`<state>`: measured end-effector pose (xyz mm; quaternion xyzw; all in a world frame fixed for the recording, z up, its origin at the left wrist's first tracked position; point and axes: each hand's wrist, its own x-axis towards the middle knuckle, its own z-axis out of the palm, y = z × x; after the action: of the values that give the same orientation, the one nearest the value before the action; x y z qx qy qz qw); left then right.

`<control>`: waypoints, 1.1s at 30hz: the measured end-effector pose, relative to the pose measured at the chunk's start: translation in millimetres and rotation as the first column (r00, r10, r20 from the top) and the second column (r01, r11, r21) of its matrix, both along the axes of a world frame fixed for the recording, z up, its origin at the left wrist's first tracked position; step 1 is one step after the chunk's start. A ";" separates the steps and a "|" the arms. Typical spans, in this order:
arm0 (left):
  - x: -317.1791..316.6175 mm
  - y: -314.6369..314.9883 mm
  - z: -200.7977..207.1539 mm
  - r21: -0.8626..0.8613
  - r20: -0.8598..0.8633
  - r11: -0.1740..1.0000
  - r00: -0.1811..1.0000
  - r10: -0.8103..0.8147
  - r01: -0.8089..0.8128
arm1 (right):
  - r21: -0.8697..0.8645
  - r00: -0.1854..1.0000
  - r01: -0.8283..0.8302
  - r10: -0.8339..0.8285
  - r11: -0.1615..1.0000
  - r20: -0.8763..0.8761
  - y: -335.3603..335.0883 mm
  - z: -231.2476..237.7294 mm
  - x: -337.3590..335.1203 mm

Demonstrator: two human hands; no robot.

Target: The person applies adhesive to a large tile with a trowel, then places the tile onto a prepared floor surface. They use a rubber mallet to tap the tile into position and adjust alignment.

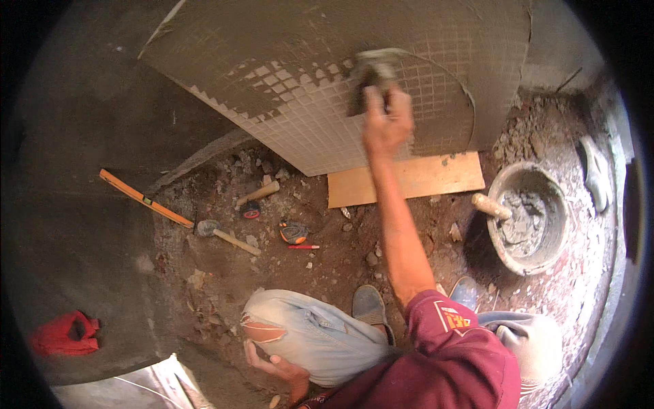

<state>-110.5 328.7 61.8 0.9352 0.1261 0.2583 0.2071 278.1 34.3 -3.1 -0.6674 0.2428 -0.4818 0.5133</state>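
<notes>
Trowel (373,68), grey, flat, mortar-smeared, is clamped in the right hand (389,126); behind this grip stands a pale, square-gridded panel (310,133). Left hand (285,371), fingers apart, lies beside the ripped pale-denim knee (264,330).

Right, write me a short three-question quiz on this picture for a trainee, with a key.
1. Which of the person's hands grips the trowel?
2. True or false: the bucket stands to the right of the wooden board.
3. What colour is the spirit level on the left: (a) blue, (b) orange or (c) white?

Key:
1. The right hand.
2. True.
3. b.
</notes>
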 end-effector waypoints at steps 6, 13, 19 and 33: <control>6.4 1.7 4.0 0.016 0.021 1.000 1.000 -0.023 0.023 | -0.343 0.986 -0.128 0.156 0.931 0.054 114.9 26.4 18.8; -36.5 60.4 -52.8 0.032 0.148 0.999 0.989 -0.006 0.001 | 0.091 0.871 0.482 -0.465 0.871 -0.160 -42.6 -14.3 -7.7; -145.5 177.3 -231.6 0.331 -0.065 0.932 0.989 -0.132 0.146 | 0.315 0.953 0.297 -0.302 0.901 -0.034 -63.4 1.3 0.2; -9.7 40.6 -13.1 0.082 0.048 0.992 0.993 -0.105 0.101 | 0.122 0.891 0.454 -0.448 0.882 -0.074 -53.8 -41.5 -22.2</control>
<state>-120.2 369.2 48.7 0.9408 0.0620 0.2764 0.1861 255.9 -19.4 -44.6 -0.5663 0.4346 -0.5558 0.4260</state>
